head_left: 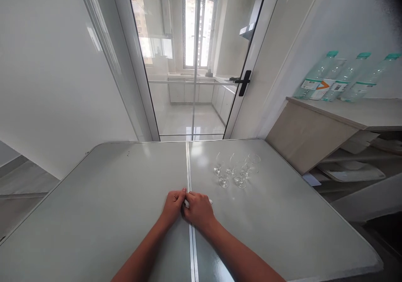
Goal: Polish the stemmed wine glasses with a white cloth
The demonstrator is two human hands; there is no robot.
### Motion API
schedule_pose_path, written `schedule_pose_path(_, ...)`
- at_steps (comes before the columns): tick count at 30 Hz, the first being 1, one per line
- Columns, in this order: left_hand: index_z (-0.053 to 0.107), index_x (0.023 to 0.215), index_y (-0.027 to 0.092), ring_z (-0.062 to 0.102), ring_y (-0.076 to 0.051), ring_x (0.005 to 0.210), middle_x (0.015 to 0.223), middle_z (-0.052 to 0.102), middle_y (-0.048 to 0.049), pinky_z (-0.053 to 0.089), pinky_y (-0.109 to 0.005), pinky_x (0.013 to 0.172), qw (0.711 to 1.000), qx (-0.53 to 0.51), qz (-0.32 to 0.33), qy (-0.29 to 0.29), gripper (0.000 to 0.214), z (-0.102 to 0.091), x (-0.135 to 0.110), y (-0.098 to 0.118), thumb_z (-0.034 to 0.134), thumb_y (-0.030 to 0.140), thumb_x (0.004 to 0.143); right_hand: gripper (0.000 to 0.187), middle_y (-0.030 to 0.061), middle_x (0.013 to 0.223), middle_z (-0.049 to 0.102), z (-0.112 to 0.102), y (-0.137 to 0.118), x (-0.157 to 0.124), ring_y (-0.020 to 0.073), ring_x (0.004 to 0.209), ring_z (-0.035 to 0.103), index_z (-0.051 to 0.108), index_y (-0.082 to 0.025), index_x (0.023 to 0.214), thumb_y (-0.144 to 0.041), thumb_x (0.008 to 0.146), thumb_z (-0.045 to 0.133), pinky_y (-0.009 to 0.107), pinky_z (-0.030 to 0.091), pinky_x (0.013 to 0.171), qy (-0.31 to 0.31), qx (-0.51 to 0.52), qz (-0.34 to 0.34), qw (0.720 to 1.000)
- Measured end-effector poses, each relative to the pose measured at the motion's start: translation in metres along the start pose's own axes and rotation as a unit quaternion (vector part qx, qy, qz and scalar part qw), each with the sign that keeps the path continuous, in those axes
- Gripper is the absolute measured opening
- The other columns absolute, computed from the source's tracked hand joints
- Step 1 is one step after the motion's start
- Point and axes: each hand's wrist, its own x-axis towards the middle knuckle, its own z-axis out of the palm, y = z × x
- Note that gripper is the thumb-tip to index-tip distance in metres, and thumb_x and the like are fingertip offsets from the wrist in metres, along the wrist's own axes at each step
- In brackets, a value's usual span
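Note:
My left hand [173,205] and my right hand [199,209] rest close together on the grey folding table [109,206], right over its middle seam. Both are closed around a small white object [187,203]; its end pokes out at the right of my right hand. It is too hidden to name. A cluster of several small clear stemmed glasses [236,169] stands upright on the right half of the table, a little beyond my right hand.
A glass sliding door [194,64] with a black handle [244,82] stands beyond the table and shows a kitchen. At the right, a beige shelf unit [339,118] carries three plastic water bottles [342,77]. A white wall runs along the left.

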Motion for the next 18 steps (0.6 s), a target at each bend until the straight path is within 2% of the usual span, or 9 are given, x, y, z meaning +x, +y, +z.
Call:
schedule_pose_path(6, 0.026, 0.050, 0.021, 0.023, -0.009, 0.053, 0.052, 0.023, 0.0038, 0.019, -0.025, 0.051, 1.000, -0.005, -0.003, 0.000, 0.062, 0.0002, -0.0004, 0.0001, 0.046, 0.067, 0.087, 0.017, 0.0007, 0.081, 0.073, 0.0030, 0.0007, -0.0005, 0.0151, 0.068, 0.065, 0.068, -0.022, 0.087, -0.029, 0.093, 0.054, 0.028, 0.027, 0.060, 0.019, 0.012, -0.008, 1.000)
schedule_pose_path(12, 0.025, 0.051, 0.022, 0.022, -0.009, 0.052, 0.051, 0.022, 0.0047, 0.021, -0.025, 0.051, 0.999, -0.032, -0.012, -0.001, 0.065, -0.0025, 0.0020, -0.0053, 0.046, 0.073, 0.085, 0.016, 0.0013, 0.083, 0.074, 0.0021, 0.0002, 0.0019, 0.0156, 0.072, 0.066, 0.069, -0.022, 0.085, -0.031, 0.092, 0.057, 0.026, 0.029, 0.061, 0.015, 0.007, -0.004, 1.000)
schedule_pose_path(15, 0.026, 0.054, 0.022, 0.022, -0.009, 0.051, 0.053, 0.023, 0.0054, 0.022, -0.024, 0.049, 0.997, -0.072, -0.032, 0.021, 0.063, -0.0049, 0.0038, -0.0091, 0.049, 0.071, 0.086, 0.021, 0.0003, 0.080, 0.073, 0.0010, 0.0013, 0.0039, 0.0144, 0.069, 0.065, 0.066, -0.021, 0.078, -0.031, 0.093, 0.056, 0.025, 0.028, 0.060, 0.027, 0.004, -0.004, 1.000)
schedule_pose_path(18, 0.036, 0.058, 0.021, 0.024, -0.008, 0.050, 0.056, 0.027, 0.0062, 0.023, -0.023, 0.048, 0.988, -0.137, -0.058, 0.038, 0.056, -0.0059, 0.0038, -0.0077, 0.050, 0.065, 0.089, 0.026, -0.0001, 0.076, 0.071, -0.0002, 0.0030, 0.0057, 0.0130, 0.068, 0.064, 0.064, -0.020, 0.074, -0.029, 0.096, 0.053, 0.025, 0.028, 0.061, 0.048, 0.007, 0.003, 0.999)
